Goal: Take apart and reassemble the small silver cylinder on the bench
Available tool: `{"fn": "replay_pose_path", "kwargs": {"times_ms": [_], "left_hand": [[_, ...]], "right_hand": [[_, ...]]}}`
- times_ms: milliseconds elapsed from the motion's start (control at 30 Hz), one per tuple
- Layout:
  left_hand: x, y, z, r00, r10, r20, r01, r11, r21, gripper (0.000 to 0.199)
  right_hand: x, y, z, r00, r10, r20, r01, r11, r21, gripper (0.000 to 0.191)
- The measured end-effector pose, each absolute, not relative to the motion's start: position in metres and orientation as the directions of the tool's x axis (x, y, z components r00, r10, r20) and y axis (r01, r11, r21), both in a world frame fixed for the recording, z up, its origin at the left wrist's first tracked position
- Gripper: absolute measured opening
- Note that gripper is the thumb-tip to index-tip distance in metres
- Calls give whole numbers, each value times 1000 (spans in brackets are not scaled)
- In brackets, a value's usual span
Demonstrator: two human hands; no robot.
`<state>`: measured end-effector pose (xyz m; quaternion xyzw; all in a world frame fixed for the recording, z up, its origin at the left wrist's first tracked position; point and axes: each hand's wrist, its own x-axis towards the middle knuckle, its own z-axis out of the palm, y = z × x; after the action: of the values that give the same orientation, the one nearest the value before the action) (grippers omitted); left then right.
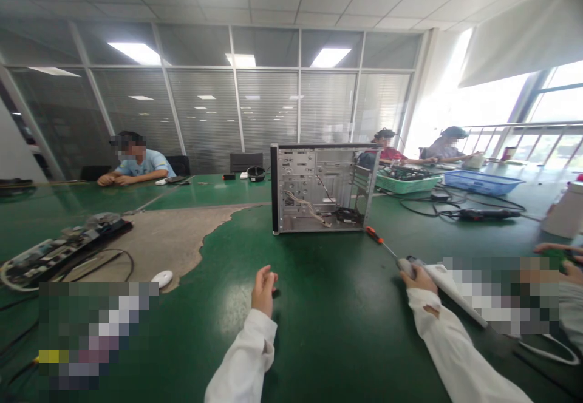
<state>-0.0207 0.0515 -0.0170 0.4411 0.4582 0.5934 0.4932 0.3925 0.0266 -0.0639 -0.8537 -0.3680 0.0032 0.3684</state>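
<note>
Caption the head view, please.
Open PC case on a green table, left hand before it, right hand near a screwdriver.

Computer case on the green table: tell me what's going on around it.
The computer case stands upright with its side open, loose cables inside. Neither of the wearer's hands touches it. The left hand is in front of it, fingers loosely curled; whether it holds anything is unclear. The right hand is on a small grey object beside a long white item. An orange-handled screwdriver lies between case and right hand.
</note>
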Motion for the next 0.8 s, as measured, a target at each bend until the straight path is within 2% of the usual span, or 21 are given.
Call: {"fn": "replay_pose_path", "kwargs": {"times_ms": [133,300,500,733,800], "left_hand": [[-21,53,-18,-141,987,73,-213,-102,972,33],[-20,54,-19,-142,987,74,-196,-101,975,35],[-22,53,-18,-125,987,97,-173,-118,978,33],[-21,53,-19,-116,988,97,-160,-115,980,33],[-21,53,-19,-114,989,99,-152,-116,981,32]], "right_hand": [[391,30,-74,694,668,268,686,-502,-527,48],[406,30,-84,679,644,352,699,-421,-578,52],[412,27,-87,685,625,374,705,-438,-558,53],[414,12,-80,716,645,267,671,-530,-519,52],[413,4,-80,708,634,310,684,-508,-524,48]]}}
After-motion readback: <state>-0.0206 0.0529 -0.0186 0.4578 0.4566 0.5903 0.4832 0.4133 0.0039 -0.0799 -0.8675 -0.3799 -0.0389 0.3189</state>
